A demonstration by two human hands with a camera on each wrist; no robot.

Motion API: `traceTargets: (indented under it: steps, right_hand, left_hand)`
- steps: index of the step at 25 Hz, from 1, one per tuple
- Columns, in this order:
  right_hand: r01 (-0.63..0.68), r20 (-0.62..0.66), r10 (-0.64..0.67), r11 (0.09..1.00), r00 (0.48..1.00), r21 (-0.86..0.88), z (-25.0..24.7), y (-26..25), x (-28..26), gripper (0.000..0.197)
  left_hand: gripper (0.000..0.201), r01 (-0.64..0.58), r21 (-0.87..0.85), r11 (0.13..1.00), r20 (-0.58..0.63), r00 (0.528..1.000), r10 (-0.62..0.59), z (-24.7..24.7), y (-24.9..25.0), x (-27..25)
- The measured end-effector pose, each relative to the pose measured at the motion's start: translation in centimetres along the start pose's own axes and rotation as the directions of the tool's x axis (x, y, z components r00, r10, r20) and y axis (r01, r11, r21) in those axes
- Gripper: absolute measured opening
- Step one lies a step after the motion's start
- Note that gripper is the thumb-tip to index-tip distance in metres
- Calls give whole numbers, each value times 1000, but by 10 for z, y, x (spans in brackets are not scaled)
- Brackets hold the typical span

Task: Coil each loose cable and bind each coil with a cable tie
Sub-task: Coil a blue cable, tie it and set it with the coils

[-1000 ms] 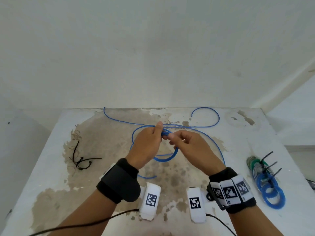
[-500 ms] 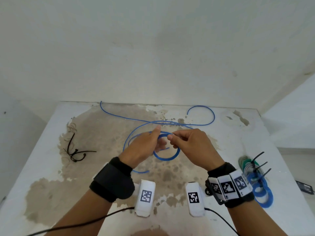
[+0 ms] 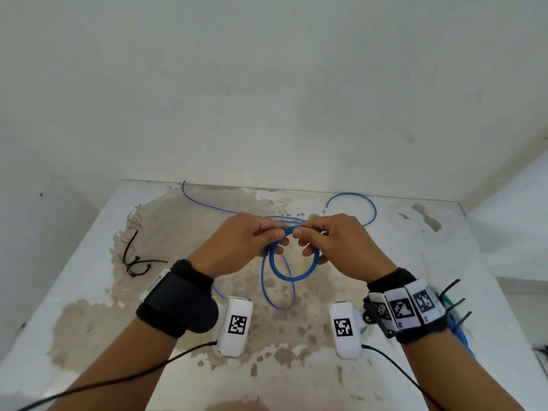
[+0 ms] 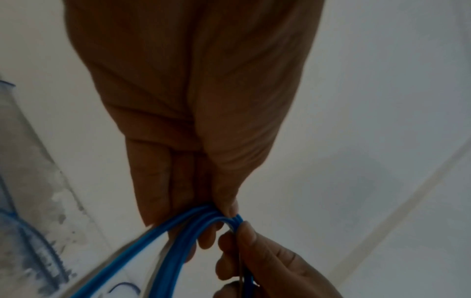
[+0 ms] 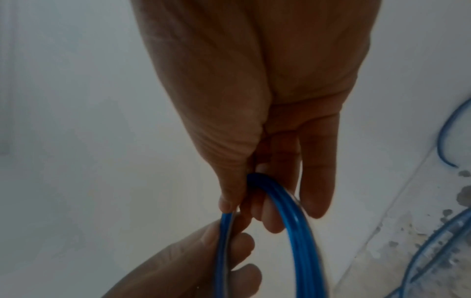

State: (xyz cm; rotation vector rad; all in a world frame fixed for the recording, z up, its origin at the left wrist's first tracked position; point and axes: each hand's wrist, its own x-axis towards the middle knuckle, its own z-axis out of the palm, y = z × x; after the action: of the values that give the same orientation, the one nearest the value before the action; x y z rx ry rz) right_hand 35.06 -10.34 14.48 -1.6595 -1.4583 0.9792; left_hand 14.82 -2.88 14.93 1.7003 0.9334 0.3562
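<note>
A thin blue cable (image 3: 296, 277) hangs in small loops from both hands above the stained white table (image 3: 89, 277). My left hand (image 3: 278, 235) pinches the top of the loops between thumb and fingers, as the left wrist view shows (image 4: 224, 217). My right hand (image 3: 299, 235) pinches the same bundle just to the right, with the strands (image 5: 298, 231) running past its fingers. The rest of the cable (image 3: 361, 203) trails loose over the far side of the table. Black cable ties (image 3: 135, 262) lie on the left of the table.
Bound coils of blue and green cable with black tie tails (image 3: 453, 304) lie at the right edge, partly behind my right wrist. White walls close the table in at the back and the left.
Both hands have lifted and come nearer to me, gathering another turn, so the held loops look tighter. The loose cable on the table has shortened and shifted.
</note>
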Motion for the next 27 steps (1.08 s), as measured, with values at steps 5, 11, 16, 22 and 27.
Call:
traceTargets:
  steps: [5,11,16,22,27]
  right_hand:
    - [-2,54,-2,997,999,73,6,7,2,15]
    - [-84,126,61,980,990,183,2,7,11,18]
    - [-140,94,117,944,989,298,6,14,13,18]
    - [-189,45,186,904,981,385,9,20,18,27]
    - [-348,130,328,917,936,193,35,16,0,58]
  left_hand:
    - [16,73,-29,997,-43,996,-74,10,4,-9]
    - [16,173,-266,948,-41,981,-190,10,-1,-8]
    - [18,167,-353,921,-62,978,-201,10,-5,0]
    - [20,126,-430,894,-129,972,-198,8,-10,15]
    - [14,-151,-739,657,-440,846,-300,7,-13,29]
